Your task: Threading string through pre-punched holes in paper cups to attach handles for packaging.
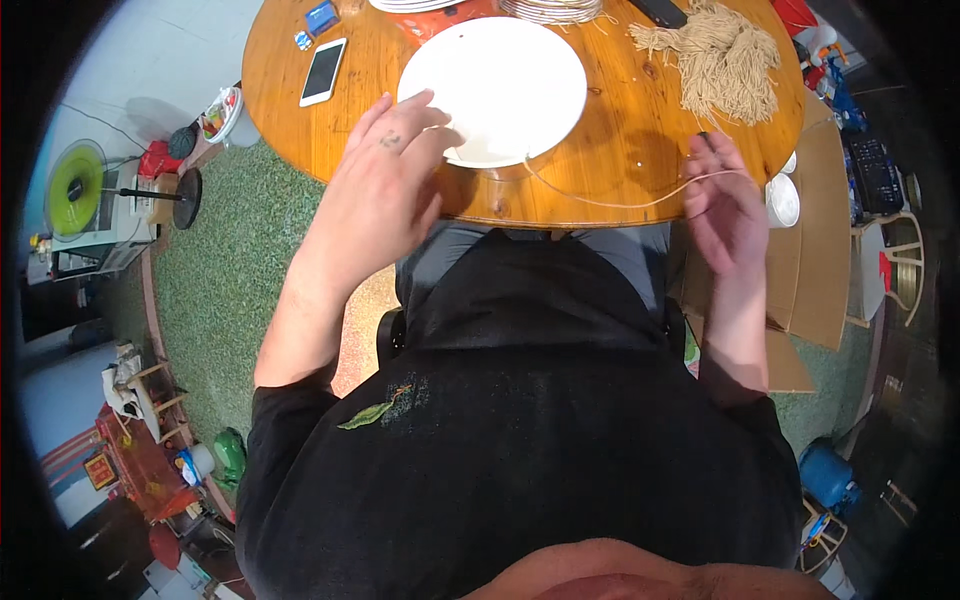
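Observation:
A white oval disc [500,90] lies by the table's near side. My left hand [390,165] is at its lower-left rim, fingers bent and apart over the edge, thumb away from it. From the disc's near edge a thin tan cord [620,206] curves right to my right hand [725,205], which is raised at the table's edge. The cord crosses the fingers of that hand, which look closed on it; the exact grip is hard to see. Beyond the right hand lies a loose bundle of tan cords [725,65].
On the round wooden table [620,110] lie a white phone [323,72], a small blue box [321,17], a stack of cord-edged discs [560,10] and a black object [658,11]. Cardboard [815,240] and a white cup [782,200] are at the right. A fan [80,188] stands left.

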### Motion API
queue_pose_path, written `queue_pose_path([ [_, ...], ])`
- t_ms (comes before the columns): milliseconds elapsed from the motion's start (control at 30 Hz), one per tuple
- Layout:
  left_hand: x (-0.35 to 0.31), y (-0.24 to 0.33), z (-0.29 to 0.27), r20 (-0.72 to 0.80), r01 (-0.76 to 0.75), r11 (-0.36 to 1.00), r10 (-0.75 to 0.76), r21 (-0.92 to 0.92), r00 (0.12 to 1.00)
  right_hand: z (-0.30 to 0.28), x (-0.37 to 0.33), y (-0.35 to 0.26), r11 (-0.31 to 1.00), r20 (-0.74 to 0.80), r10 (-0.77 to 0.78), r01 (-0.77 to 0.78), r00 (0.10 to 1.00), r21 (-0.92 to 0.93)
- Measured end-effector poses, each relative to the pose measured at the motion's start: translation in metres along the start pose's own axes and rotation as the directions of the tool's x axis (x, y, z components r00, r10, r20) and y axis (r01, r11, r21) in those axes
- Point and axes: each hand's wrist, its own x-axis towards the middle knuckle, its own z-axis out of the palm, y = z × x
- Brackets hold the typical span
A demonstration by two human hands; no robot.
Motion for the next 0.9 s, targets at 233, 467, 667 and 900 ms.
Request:
queue_pose_path([
  [233,0.016,0.048,0.039,-0.198,-0.068,0.987,0.038,-0.148,0.979,0.024,0.001,0.040,0.989,0.013,0.146,-0.146,0.989,0.021],
  [467,0.029,0.030,0.050,-0.136,-0.057,0.998,0.052,-0.035,0.989,0.023,0.006,0.023,0.666,-0.048,-0.033,-0.014,0.998,-0.746],
  [667,0.010,-0.010,0.005,-0.072,0.022,1.000,-0.021,0.018,0.997,0.013,0.024,0.003,0.934,-0.090,0.014,-0.045,0.996,-0.354],
  [900,0.005,-0.043,-0.004,0.005,0.082,0.995,-0.082,-0.061,0.997,0.050,0.026,0.007,0.661,-0.092,0.194,-0.199,0.977,-0.723],
])
